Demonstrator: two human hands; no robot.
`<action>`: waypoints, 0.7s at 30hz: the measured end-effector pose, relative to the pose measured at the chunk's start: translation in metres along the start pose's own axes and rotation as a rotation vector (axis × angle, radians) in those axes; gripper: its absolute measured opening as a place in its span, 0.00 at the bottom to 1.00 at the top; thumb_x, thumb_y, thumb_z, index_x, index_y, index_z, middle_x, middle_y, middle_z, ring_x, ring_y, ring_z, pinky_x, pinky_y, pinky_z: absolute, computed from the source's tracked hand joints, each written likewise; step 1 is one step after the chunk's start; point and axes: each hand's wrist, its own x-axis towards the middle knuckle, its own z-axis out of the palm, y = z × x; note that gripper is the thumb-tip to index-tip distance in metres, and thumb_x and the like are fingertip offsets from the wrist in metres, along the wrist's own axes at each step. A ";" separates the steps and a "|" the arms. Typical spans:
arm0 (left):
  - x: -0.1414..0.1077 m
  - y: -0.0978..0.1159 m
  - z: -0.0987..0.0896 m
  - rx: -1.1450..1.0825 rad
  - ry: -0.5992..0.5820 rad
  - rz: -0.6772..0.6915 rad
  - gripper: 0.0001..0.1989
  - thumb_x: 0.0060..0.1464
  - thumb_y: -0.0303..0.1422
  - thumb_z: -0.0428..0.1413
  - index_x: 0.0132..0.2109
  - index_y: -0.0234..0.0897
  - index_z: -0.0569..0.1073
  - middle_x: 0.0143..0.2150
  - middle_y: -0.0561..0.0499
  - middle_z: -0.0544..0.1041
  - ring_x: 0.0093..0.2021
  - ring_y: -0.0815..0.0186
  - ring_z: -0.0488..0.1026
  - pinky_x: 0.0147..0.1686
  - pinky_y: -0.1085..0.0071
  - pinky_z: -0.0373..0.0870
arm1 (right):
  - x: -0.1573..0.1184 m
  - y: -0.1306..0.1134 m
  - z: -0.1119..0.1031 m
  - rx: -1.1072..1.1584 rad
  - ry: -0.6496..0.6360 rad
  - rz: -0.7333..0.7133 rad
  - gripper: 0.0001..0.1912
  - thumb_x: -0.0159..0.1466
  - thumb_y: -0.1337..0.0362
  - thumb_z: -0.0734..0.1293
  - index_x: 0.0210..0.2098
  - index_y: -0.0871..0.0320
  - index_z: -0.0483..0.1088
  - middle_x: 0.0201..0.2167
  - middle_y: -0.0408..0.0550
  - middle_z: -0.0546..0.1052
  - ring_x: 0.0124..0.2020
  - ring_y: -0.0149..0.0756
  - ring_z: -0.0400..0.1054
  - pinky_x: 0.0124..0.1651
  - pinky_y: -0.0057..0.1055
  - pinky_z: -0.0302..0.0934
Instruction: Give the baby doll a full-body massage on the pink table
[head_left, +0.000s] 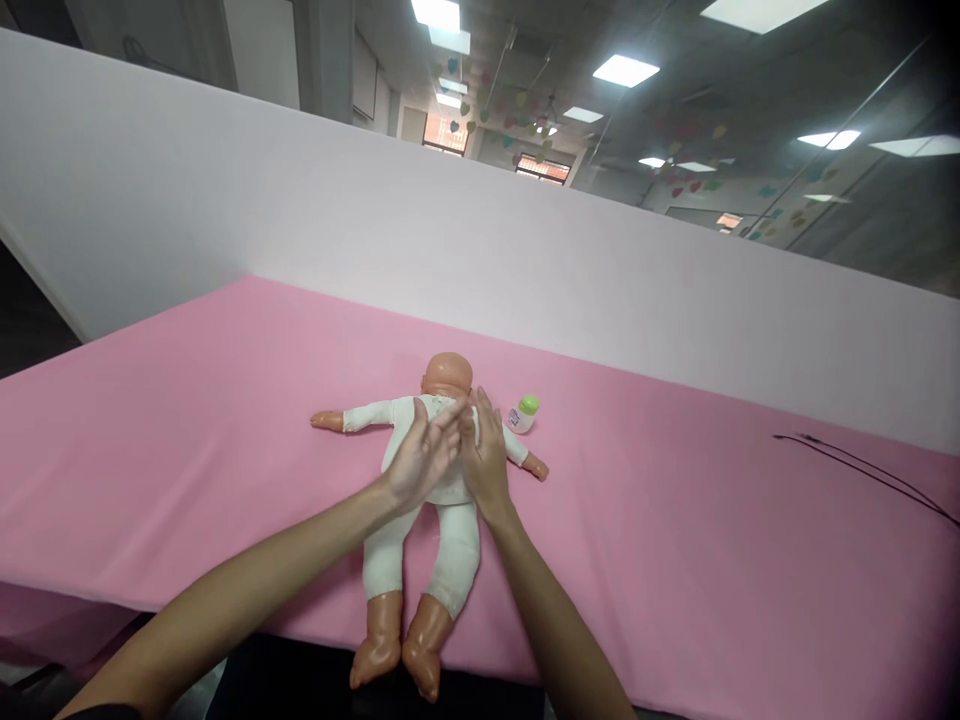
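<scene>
A baby doll (457, 545) with a white cloth body lies face down, its head away from me and its feet at the table's near edge. Above its back my left hand (426, 455) is turned palm up, fingers stretched out and holding nothing. My right hand (487, 450) meets it at the fingers, its own fingers extended and close together, also without an object. The hands hide part of the doll's torso. Just right of the doll's shoulder stands a small jar (523, 415) with a green lid.
Pink cloth (675, 560) covers the table. A white partition (450, 240) runs along its far side. Thin black cables (862, 462) lie at the right. The doll's feet reach the near edge, by my dark-clothed lap.
</scene>
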 end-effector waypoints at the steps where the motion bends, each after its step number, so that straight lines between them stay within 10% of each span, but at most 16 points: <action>1: 0.005 0.006 -0.011 0.122 0.029 0.120 0.38 0.67 0.59 0.38 0.69 0.39 0.67 0.72 0.46 0.63 0.74 0.50 0.54 0.72 0.52 0.50 | 0.003 0.010 -0.001 -0.005 0.009 0.037 0.33 0.74 0.45 0.54 0.72 0.54 0.56 0.73 0.52 0.59 0.74 0.47 0.49 0.74 0.53 0.44; 7: 0.039 -0.002 -0.063 0.949 0.342 0.391 0.23 0.71 0.38 0.45 0.65 0.30 0.70 0.65 0.41 0.73 0.65 0.54 0.67 0.67 0.60 0.59 | 0.020 0.042 0.003 -0.169 -0.063 -0.032 0.25 0.74 0.52 0.57 0.60 0.61 0.70 0.61 0.56 0.74 0.64 0.48 0.64 0.68 0.43 0.53; 14: 0.059 -0.035 -0.084 1.447 0.226 0.146 0.06 0.63 0.28 0.56 0.43 0.35 0.77 0.47 0.44 0.80 0.49 0.56 0.74 0.50 0.63 0.69 | 0.035 0.046 0.018 -0.574 -0.180 -0.044 0.12 0.72 0.61 0.63 0.46 0.59 0.76 0.45 0.54 0.80 0.48 0.47 0.69 0.53 0.39 0.59; 21: 0.074 -0.043 -0.083 1.726 0.205 -0.043 0.10 0.62 0.29 0.53 0.34 0.37 0.77 0.36 0.44 0.80 0.39 0.57 0.76 0.37 0.64 0.62 | 0.031 0.058 0.042 -0.809 -0.191 -0.026 0.12 0.71 0.70 0.61 0.36 0.59 0.76 0.37 0.57 0.79 0.42 0.47 0.68 0.45 0.38 0.59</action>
